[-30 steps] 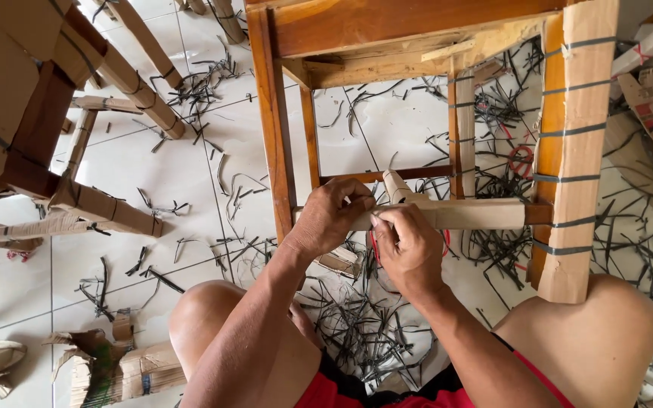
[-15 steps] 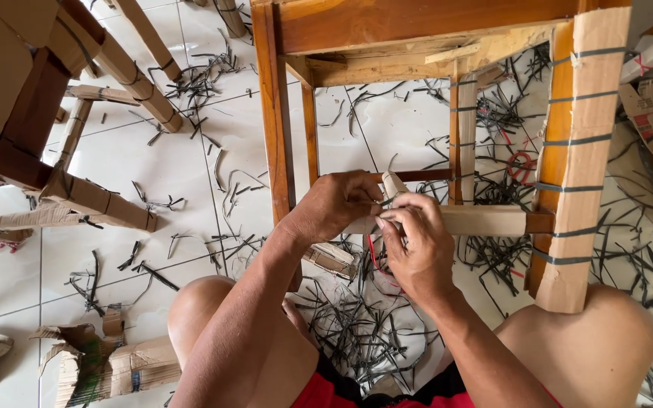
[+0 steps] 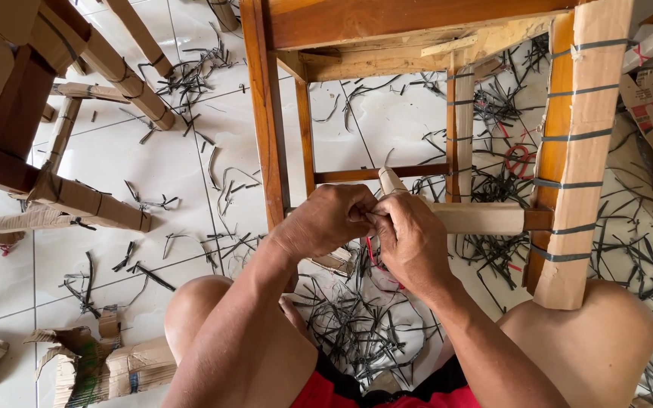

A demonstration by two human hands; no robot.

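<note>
A wooden chair frame (image 3: 270, 128) stands on the tiled floor in front of me. Its lower rung (image 3: 478, 217) is wrapped in brown cardboard. My left hand (image 3: 325, 221) and my right hand (image 3: 410, 240) meet at the left part of that rung, fingers closed on the cardboard wrap (image 3: 391, 181), whose loose end sticks up behind them. A red-handled tool (image 3: 372, 255) shows just under my right hand. The right leg (image 3: 580, 151) is covered in cardboard bound with several dark straps.
Cut black strap pieces (image 3: 364, 317) litter the white tiles. Another cardboard-wrapped chair (image 3: 54, 113) stands at the left. Torn cardboard scraps (image 3: 107, 366) lie by my left knee. Red scissors (image 3: 521, 160) lie beyond the rung. My bare knees flank the work.
My hands have drawn closer together on the rung, and the view has shifted slightly; the chair stays in place.
</note>
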